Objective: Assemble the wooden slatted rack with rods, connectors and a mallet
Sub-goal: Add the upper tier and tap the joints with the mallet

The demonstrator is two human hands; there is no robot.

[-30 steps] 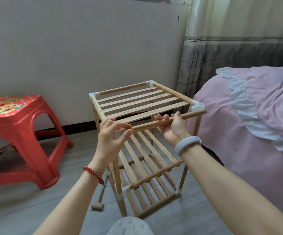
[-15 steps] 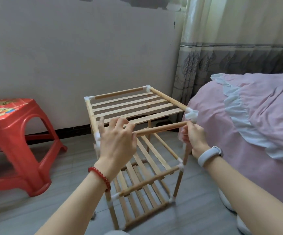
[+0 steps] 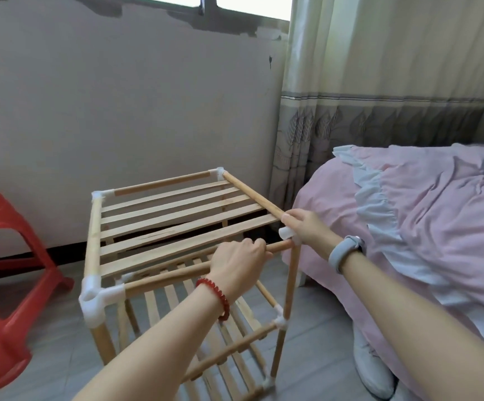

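The wooden slatted rack (image 3: 177,215) stands on the floor with an upper and a lower shelf, joined by white plastic connectors. My left hand (image 3: 239,266) grips the front top rod (image 3: 171,277), whose left end sits in the near-left connector (image 3: 98,299). My right hand (image 3: 307,227) holds the near-right corner, fingers round the right side rod and the white connector (image 3: 287,233) on top of the front right post (image 3: 291,282). The rod's right end reaches that corner; the joint itself is hidden by my hand. No mallet is in view.
A red plastic stool (image 3: 0,285) stands to the left of the rack. A bed with pink covers (image 3: 408,227) lies close on the right. A curtain (image 3: 365,96) hangs behind the bed. A white shoe (image 3: 371,369) sits on the grey floor by the bed.
The rod came down from above the rack to the front top edge, its left end now in the near-left connector. My left hand slid right along it; my right hand moved to the near-right corner.
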